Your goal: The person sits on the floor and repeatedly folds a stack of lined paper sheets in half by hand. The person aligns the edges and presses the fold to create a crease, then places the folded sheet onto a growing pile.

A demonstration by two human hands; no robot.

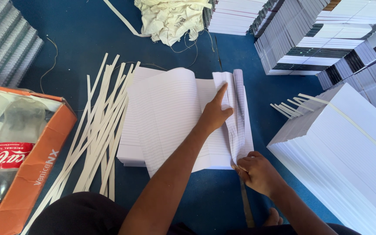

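Observation:
A stack of lined white paper sheets [166, 117] lies on the blue surface in front of me. My left hand [215, 114] presses flat on the top sheets, index finger stretched toward the folded right part. My right hand [257, 172] pinches the lower corner of the folded bundle of sheets [236, 113], which stands up in a crease along the stack's right side. A thin dark ruler-like strip [246, 204] runs from under my right hand toward me.
Several long white paper strips [101, 126] lie left of the stack. An orange cardboard box [35, 169] holds a plastic bottle [9, 152]. A banded ream [349, 152] sits at right, notebook stacks [318, 39] behind, crumpled cloth [170, 19] at top.

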